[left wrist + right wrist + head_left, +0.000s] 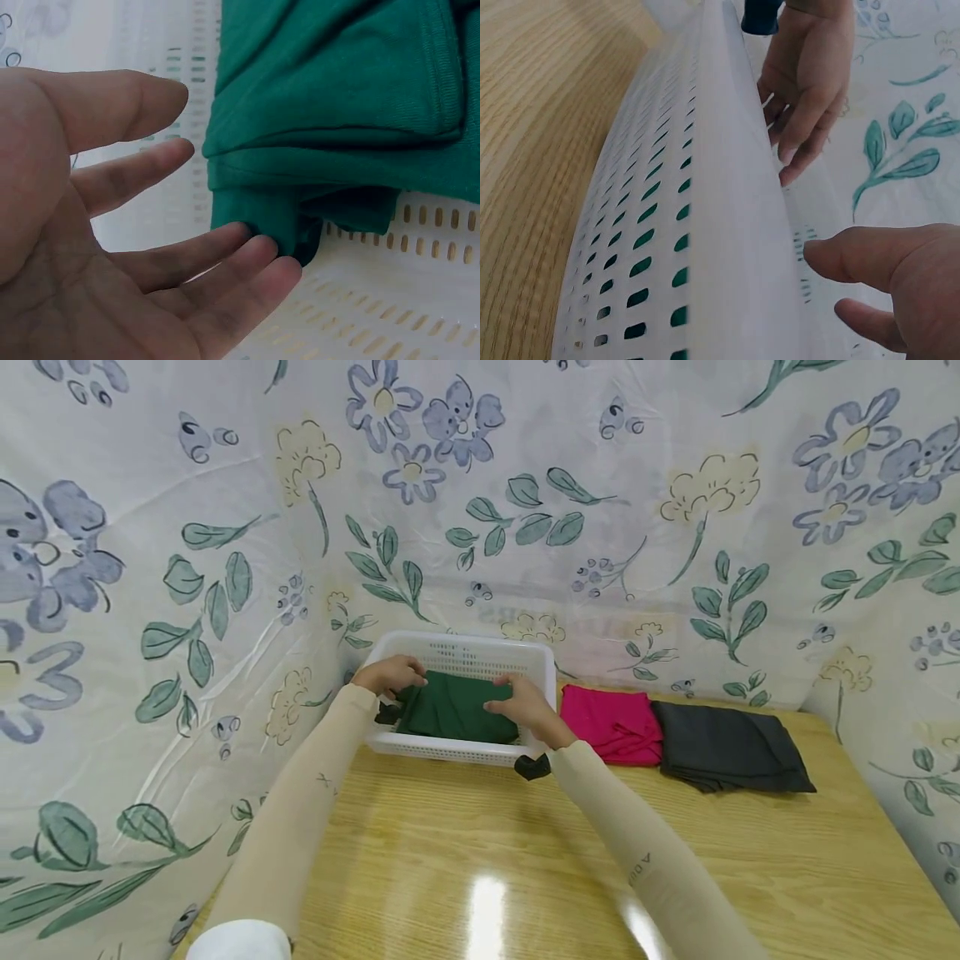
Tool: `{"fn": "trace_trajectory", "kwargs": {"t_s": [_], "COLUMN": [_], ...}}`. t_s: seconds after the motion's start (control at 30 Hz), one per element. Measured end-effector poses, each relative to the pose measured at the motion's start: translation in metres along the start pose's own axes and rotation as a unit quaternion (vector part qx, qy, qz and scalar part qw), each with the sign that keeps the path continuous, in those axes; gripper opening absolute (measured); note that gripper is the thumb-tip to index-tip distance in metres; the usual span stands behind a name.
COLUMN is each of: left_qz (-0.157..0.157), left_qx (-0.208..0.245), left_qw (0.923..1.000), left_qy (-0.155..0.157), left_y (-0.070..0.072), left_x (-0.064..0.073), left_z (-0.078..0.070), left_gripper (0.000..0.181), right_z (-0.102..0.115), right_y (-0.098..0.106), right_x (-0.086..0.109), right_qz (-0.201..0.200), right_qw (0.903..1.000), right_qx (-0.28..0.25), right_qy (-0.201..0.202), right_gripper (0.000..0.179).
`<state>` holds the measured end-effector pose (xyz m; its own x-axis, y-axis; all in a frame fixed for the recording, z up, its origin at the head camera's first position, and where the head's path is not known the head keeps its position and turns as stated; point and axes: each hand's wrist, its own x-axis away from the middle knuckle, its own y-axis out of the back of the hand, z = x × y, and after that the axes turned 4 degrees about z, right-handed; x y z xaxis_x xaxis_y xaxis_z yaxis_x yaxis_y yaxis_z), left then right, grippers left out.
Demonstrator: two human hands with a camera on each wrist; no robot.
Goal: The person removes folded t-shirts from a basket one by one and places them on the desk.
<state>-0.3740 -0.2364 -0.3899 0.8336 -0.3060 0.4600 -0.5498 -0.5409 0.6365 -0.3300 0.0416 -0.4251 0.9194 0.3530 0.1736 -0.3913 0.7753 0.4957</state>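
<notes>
A folded dark green cloth [461,706] lies inside a white perforated plastic basket [442,746]. My left hand [392,675] is over the basket's left end. In the left wrist view that left hand [150,217] has its fingers spread and extended, fingertips right at the edge of the green cloth [330,90], gripping nothing. My right hand [525,703] reaches over the basket's right end with thumb and fingers apart. The right wrist view shows the right hand's thumb and a finger beside the basket rim [739,187], holding nothing.
Right of the basket, a folded magenta cloth [611,727] and a folded dark grey cloth [727,745] lie side by side on the wooden table [420,835]. A floral-patterned sheet [525,485] hangs behind the table and along its sides.
</notes>
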Motion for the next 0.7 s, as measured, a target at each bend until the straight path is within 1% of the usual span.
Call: {"fn": "trace_trajectory", "kwargs": {"t_s": [0.13, 0.27, 0.33, 0.4, 0.57, 0.7], "left_qz": [0.020, 0.029, 0.031, 0.037, 0.065, 0.080], "left_qx": [-0.018, -0.033, -0.027, -0.026, -0.016, 0.012], "left_qw": [0.9996, 0.9986, 0.9985, 0.9982, 0.9969, 0.9959], "left_qy": [0.014, 0.031, 0.037, 0.039, 0.041, 0.039], "left_y": [-0.001, 0.000, 0.000, 0.000, 0.001, 0.002], "left_x": [-0.003, -0.004, -0.006, -0.007, -0.010, -0.014], "left_z": [0.000, -0.001, -0.001, -0.001, -0.001, 0.003], "left_gripper": [0.053, 0.055, 0.057, 0.060, 0.067, 0.068], "right_z": [-0.001, -0.002, -0.002, -0.002, -0.004, -0.005], "right_y": [-0.001, -0.002, -0.003, -0.004, -0.006, -0.008], "right_x": [-0.002, -0.002, -0.002, -0.003, -0.006, -0.009], "right_qz": [0.014, 0.042, 0.053, 0.059, 0.074, 0.080], "right_qw": [0.9997, 0.9978, 0.9962, 0.9950, 0.9913, 0.9884], "right_qx": [-0.008, -0.034, -0.052, -0.058, -0.063, -0.080], "right_qy": [-0.017, -0.038, -0.047, -0.057, -0.089, -0.101], "right_gripper": [0.060, 0.062, 0.062, 0.061, 0.063, 0.066]}}
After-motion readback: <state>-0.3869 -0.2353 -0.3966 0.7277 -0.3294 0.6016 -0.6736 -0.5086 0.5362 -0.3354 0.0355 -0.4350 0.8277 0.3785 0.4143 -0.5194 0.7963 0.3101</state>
